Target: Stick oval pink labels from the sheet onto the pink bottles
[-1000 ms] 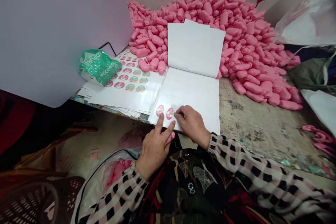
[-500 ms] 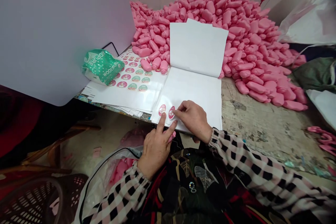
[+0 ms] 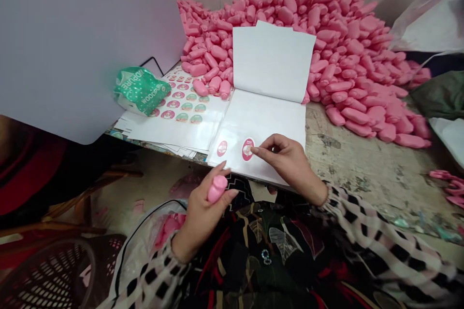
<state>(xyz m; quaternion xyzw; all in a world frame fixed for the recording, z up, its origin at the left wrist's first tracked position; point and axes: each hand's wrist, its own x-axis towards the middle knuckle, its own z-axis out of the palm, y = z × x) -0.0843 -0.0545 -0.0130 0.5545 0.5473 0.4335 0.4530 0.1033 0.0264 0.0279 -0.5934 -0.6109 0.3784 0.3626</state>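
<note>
In left grip [image 3: 198,213], pink piece [image 3: 217,189]

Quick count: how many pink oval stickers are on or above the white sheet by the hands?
2: one sticker near the close left corner of the sheet, another sticker held by the right hand. The folded-back flap may hide more.

Left hand [image 3: 197,217] half-curled, thumb out; right hand [image 3: 292,161] farther forward, 2 digits (thumb, forefinger) in a pinch.
</note>
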